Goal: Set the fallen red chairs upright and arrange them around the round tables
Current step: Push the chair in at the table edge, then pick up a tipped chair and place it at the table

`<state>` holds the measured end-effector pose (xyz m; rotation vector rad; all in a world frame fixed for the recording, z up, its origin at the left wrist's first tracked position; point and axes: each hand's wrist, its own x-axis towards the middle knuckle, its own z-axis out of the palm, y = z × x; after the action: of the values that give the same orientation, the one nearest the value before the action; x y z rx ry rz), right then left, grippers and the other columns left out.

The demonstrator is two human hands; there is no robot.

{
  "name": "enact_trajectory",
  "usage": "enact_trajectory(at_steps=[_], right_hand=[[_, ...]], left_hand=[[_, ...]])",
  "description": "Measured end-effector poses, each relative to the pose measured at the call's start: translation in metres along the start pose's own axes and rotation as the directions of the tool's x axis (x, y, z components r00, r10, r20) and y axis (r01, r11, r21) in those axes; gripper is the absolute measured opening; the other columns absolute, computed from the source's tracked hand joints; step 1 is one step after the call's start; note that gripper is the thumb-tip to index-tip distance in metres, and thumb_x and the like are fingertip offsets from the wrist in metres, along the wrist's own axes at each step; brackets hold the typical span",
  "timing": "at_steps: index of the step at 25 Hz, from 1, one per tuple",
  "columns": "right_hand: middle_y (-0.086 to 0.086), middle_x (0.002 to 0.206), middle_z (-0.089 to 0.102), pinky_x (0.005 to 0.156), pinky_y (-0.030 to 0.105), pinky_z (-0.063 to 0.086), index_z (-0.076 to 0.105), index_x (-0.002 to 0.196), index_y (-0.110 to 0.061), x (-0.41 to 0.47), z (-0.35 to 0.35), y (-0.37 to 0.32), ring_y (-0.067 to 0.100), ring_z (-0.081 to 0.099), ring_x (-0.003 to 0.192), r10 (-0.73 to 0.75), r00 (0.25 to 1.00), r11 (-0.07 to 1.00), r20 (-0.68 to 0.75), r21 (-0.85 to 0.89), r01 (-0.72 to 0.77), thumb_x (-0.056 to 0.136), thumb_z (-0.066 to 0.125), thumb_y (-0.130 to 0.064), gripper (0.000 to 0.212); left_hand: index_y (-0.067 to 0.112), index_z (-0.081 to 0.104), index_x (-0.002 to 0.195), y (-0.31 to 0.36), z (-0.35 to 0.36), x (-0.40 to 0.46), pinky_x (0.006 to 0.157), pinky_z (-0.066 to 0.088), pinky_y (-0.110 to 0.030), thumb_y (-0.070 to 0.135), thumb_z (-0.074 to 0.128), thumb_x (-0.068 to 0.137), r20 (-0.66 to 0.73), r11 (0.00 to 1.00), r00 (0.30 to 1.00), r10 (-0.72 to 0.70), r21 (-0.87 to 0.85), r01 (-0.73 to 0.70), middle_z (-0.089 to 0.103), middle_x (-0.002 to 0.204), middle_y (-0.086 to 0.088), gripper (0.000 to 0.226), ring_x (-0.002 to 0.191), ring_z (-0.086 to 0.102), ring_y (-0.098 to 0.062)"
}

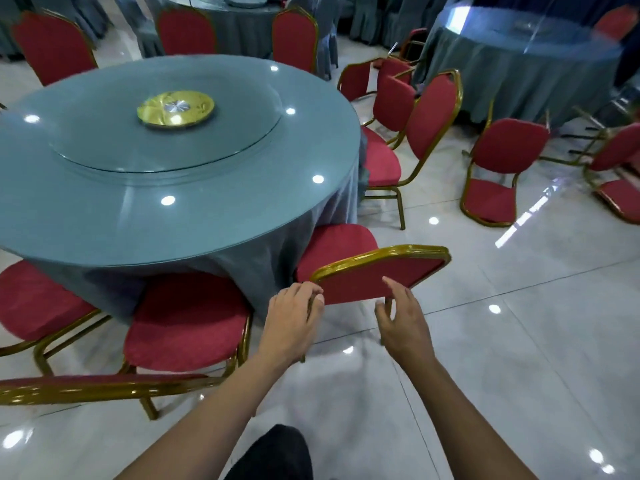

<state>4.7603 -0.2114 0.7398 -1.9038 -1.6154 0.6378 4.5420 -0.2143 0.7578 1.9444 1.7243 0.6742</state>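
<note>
L hand [294, 315] grip on chair backrest [377, 275]; R hand [403, 315] grip wide, beside it.

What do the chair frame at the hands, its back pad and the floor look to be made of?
Chair frame: likely metal tube with glossy gold finish; it shows bright highlights. Back pad: red fabric upholstery, matte, no glare. Floor: polished light tiles, probably ceramic or stone; grout lines and lamp reflections show.

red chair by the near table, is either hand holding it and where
The left hand touches the chair at its backrest's left frame edge; a curled grip cannot be told. The right hand is open, holding nothing.
</note>
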Motion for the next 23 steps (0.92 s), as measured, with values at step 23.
enact_trajectory(at_steps=[23], right_hand=[[0.006, 0.169, -0.003, 0.125, 0.045, 0.001, 0.009, 0.159, -0.035, 0.199, -0.052, 0.143, 0.021, -0.006, 0.155, -0.058, 0.961, 0.970, 0.270, -0.214, 0.119, 0.089, 0.009, -0.081, 0.083]], left_hand=[[0.028, 0.032, 0.151, 0.041, 0.150, 0.130, 0.100, 0.036, -0.036, 0.071, -0.001, 0.095, -0.161, 0.913, 0.921, -0.355, 0.155, 0.379, 0.048, 0.112, 0.008, 0.078, 0.104, 0.046, -0.016]])
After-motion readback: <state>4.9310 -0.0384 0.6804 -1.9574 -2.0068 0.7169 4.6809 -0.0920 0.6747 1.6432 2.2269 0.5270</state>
